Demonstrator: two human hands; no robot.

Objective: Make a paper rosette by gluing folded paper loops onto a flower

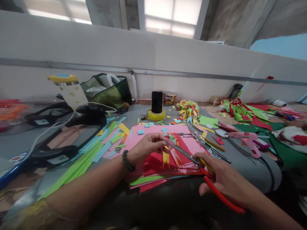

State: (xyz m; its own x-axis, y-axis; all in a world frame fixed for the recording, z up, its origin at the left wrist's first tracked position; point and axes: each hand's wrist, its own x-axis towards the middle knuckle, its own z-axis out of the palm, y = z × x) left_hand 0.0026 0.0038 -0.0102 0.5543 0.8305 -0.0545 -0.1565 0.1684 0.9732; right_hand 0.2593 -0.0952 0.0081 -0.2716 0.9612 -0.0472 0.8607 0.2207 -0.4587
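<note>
My right hand (220, 177) is closed on a pair of scissors (223, 196) with red handles, and a yellow-handled tool (206, 164) shows beside its fingers. The long metal blades point left toward my left hand (150, 145). Its thumb and fingers are pinched together at the blade tips; what they hold is too small to name. Just under the blades lies a small paper piece with yellow and pink ribbon tails (166, 159). It rests over a stack of red and pink paper sheets (153, 164).
Green strips (79, 166) and blue scraps lie left of the stack. Behind it, a phone (157, 101) stands on a yellow tape roll (155, 115) near a colourful paper bundle (188, 108). A pink glue gun (249, 140) is on the right, a tall yellow-lidded container (72, 92) on the left.
</note>
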